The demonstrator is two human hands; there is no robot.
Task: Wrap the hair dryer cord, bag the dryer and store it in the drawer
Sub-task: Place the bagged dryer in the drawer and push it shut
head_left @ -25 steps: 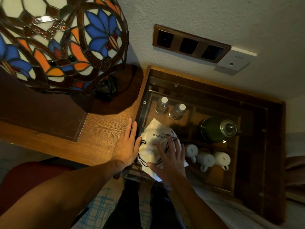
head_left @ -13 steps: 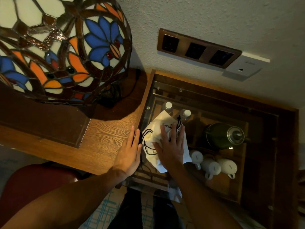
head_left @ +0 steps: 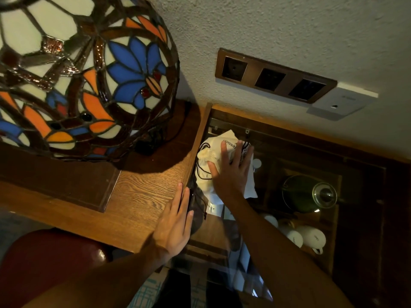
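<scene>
Bagged dryer being pressed into the drawer

The white drawstring bag (head_left: 222, 172), apparently holding the dryer, is lying at the back left corner of the open drawer (head_left: 205, 121), its black cord loops trailing toward the drawer's near side. The right hand (head_left: 231, 174) is lying flat on it, its grip wide with fingers spread, likely seating the bag low enough to clear. The left hand (head_left: 175, 225) is resting open on the wooden tabletop (head_left: 142, 192) at the drawer's edge, probably bracing. Beyond are a green kettle (head_left: 307, 194), white cups (head_left: 309, 236) and a stained-glass lamp (head_left: 84, 72).
</scene>
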